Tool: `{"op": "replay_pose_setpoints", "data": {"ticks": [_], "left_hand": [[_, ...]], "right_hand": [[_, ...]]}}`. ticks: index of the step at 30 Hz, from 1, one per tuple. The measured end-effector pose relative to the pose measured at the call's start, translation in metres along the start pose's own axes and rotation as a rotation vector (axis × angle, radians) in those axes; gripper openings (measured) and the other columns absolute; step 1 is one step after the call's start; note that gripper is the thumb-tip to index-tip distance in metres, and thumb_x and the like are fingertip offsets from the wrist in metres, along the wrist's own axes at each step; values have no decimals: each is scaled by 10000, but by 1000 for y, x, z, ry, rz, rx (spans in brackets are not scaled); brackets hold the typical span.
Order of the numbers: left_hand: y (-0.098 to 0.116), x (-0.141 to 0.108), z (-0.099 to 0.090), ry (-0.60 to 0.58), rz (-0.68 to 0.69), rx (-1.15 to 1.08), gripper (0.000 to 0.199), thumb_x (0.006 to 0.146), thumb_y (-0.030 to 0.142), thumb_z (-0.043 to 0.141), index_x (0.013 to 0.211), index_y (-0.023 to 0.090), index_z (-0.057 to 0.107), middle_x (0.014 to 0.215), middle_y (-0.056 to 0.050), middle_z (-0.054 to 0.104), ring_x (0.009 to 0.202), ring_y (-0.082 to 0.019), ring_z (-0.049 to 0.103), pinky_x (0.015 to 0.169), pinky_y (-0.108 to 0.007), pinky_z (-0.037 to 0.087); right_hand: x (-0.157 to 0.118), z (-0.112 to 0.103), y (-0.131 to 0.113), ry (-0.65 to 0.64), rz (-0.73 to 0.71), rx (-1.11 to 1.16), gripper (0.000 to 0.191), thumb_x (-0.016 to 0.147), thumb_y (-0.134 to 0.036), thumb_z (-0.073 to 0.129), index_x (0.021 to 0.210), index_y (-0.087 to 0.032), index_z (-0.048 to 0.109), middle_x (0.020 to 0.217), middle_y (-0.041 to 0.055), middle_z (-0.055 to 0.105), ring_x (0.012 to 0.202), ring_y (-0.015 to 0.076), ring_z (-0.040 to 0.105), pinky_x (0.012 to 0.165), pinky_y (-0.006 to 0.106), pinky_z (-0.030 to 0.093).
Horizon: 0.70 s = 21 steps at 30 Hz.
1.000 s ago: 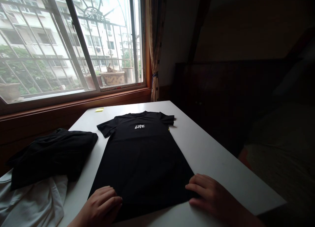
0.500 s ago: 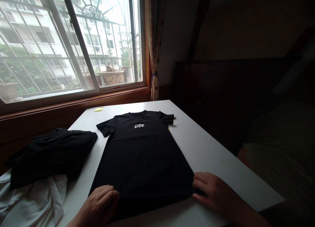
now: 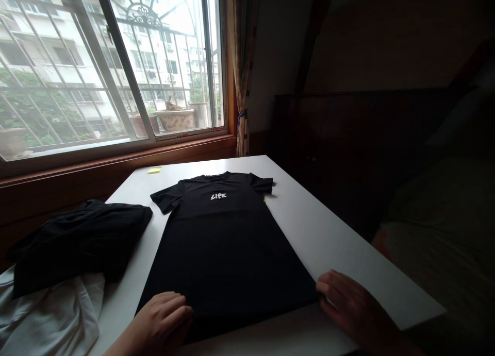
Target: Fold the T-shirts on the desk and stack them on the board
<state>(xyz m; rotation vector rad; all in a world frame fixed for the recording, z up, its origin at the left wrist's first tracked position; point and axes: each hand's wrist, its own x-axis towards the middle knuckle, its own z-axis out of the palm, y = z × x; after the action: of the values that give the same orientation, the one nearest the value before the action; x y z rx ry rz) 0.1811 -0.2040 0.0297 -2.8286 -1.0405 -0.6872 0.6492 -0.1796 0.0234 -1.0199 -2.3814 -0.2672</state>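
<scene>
A black T-shirt (image 3: 228, 248) with a small white print on its chest lies spread flat, collar at the far end and hem toward me. My left hand (image 3: 164, 315) is closed on the hem's left part, its fingertips hidden under the curled knuckles. At the hem's right corner, my right hand (image 3: 344, 299) pinches the cloth between thumb and fingers. Both sleeves lie out to the sides on the white table (image 3: 309, 217).
Black folded clothing (image 3: 85, 237) and a light grey garment (image 3: 58, 315) are heaped at the left. A yellow slip (image 3: 154, 170) lies near the table's far left corner. Beyond stand a barred window (image 3: 116, 62) and a tied curtain (image 3: 242, 88).
My right hand has moved a little to the right, drawing the hem's right corner outward. My left hand has shifted only slightly and remains on the hem.
</scene>
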Motion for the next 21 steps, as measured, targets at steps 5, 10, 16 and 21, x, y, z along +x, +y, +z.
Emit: {"op": "replay_pose_setpoints", "data": {"ticks": [5,10,16,21], "left_hand": [[1,0,0,-93,-38,-50,224,944,54,447,850,215,571,709,12,567,605,-138,544,570,-273,392],[1,0,-7,-141,-115,-220,175,947,105,489,839,212,575,751,4,597,620,-116,579,582,-233,414],[-6,14,-24,-216,-214,-329,161,1001,200,504,885,223,614,789,11,628,652,-110,617,624,-205,453],[-6,63,-28,-179,-92,-221,185,988,141,487,1001,228,649,916,-30,646,785,-148,623,695,-238,476]], "right_hand": [[-8,6,-2,68,45,-50,237,898,-25,482,974,-225,584,880,34,637,793,196,625,758,347,485],[-6,11,-3,89,100,-79,221,904,-34,462,962,-218,570,926,60,629,850,217,615,777,372,485],[0,3,-8,101,93,-12,226,901,-25,472,967,-213,580,956,64,633,876,210,626,793,361,509],[0,0,-13,162,55,-20,224,911,-30,508,974,-222,605,912,48,647,859,197,638,786,341,526]]}}
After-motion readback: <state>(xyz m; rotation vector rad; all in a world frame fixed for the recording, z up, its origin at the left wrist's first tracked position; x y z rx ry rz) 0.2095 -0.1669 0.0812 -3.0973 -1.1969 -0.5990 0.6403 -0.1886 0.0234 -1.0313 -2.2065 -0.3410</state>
